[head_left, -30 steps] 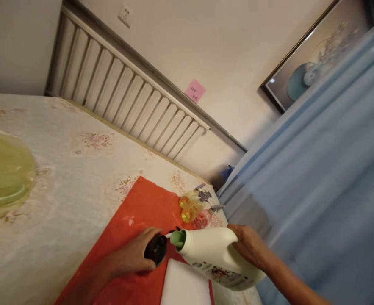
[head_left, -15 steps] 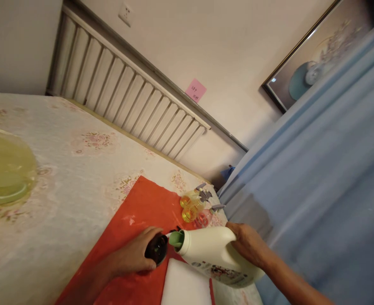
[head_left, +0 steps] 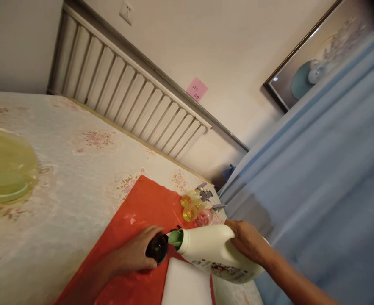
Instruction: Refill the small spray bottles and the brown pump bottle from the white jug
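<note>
Head view, the only view. Right hand wrapped around the handle end of a white detergent jug, fingers closed on it. The jug is tipped nearly flat, its green spout open and aimed left at a small dark container; spout and container mouth sit just beside each other, almost touching. Cannot tell whether liquid is running, nor what the jug holds, since it is opaque.

Left hand curled around the dark container, fingers closed on its side, steadying it on a red mat. Its contents are not visible.

A white foam-like pad lies on the mat, directly under the jug.

At the mat's far edge, two small clear spray bottles with grey triggers: one holds yellow liquid, the other pinkish-red liquid. They stand touching or nearly so.

The mat lies on a tabletop covered with a pale floral cloth. Far left, a translucent yellow-green plastic basin; nothing made out inside it.

Blue curtain at right. Pink sticky note on the wall.
</note>
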{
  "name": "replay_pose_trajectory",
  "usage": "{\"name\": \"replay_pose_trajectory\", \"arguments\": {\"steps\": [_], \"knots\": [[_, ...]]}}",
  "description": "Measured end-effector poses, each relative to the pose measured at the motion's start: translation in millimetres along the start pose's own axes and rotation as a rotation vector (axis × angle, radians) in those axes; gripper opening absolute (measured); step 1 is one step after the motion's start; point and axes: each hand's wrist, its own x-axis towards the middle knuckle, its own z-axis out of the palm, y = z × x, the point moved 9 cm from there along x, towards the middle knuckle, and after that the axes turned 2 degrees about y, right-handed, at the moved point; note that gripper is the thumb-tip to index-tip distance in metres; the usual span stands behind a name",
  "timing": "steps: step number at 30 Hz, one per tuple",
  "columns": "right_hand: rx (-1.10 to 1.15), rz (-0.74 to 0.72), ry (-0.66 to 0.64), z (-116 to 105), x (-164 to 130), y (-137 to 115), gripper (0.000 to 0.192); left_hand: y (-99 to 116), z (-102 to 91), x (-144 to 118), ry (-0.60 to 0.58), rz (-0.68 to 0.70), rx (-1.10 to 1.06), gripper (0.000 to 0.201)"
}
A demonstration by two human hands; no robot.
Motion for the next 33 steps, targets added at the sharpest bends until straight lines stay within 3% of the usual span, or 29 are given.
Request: {"name": "replay_pose_trajectory", "arguments": {"steps": [33], "knots": [[-0.102, -0.015, -0.020, -8.2, 6.7, -7.5, 0.028, 9.2, -2.8, -5.1, -0.007, -0.008, -0.058, 0.076]]}}
